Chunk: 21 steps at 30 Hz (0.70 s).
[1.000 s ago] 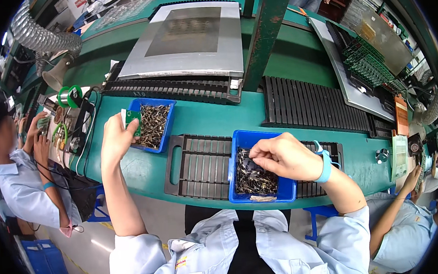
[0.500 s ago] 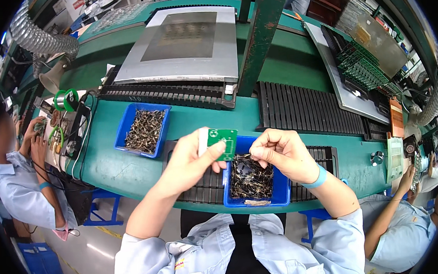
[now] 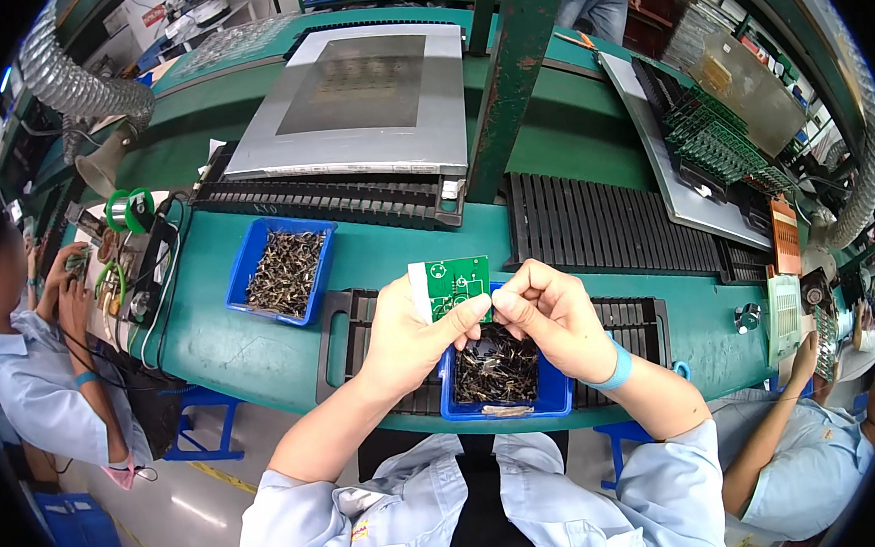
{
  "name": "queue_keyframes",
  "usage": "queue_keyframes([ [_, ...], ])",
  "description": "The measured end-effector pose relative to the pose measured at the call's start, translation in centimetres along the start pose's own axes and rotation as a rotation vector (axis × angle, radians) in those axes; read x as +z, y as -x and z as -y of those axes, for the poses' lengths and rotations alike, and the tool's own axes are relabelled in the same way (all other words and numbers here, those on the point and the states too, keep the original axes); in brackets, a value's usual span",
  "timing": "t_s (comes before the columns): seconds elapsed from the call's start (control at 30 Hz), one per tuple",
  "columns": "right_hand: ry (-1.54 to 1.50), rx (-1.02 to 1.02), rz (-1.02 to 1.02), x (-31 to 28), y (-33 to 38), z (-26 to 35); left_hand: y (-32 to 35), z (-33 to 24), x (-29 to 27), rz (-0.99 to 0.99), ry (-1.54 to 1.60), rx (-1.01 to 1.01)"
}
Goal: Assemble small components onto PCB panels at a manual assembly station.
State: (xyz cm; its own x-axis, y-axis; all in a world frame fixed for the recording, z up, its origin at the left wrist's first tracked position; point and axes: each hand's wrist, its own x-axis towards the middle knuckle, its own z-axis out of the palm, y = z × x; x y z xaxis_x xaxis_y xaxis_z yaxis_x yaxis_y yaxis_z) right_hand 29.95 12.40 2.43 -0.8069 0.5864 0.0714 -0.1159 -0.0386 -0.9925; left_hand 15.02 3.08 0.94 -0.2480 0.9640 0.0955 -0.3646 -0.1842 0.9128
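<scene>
Left hand [image 3: 406, 336] grips green circuit board [image 3: 455, 284] by edge; right hand [image 3: 550, 312] pinched shut at it, contents unclear; board looks light, stiff, fragile.

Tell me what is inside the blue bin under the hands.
The blue bin holds a heap of small dark metal-legged parts. The left hand, right hand and green circuit board cover its far end, hiding what lies there.

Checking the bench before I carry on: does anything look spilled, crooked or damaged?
Nothing stands out. Both blue bins sit flat with their parts inside, and the green board is held over the near bin between both hands.
</scene>
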Motion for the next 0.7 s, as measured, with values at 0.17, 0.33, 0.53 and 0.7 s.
queue_keyframes([
  [0.17,-0.219,0.121,0.124,-0.4,-0.3,0.0,0.0,-0.2,-0.3,0.076,0.106,-0.03],
  [0.33,-0.363,0.207,0.219,-0.4,-0.4,-0.7,0.0,-0.5,0.2,0.169,0.319,-0.086],
  [0.53,-0.257,0.203,0.228,0.1,-0.9,-0.6,0.5,-1.7,-0.4,0.17,0.294,-0.136],
  [0.7,0.792,-0.313,0.44,-1.4,-1.4,-0.7,0.2,-5.4,-6.5,-0.226,-0.268,0.035],
])
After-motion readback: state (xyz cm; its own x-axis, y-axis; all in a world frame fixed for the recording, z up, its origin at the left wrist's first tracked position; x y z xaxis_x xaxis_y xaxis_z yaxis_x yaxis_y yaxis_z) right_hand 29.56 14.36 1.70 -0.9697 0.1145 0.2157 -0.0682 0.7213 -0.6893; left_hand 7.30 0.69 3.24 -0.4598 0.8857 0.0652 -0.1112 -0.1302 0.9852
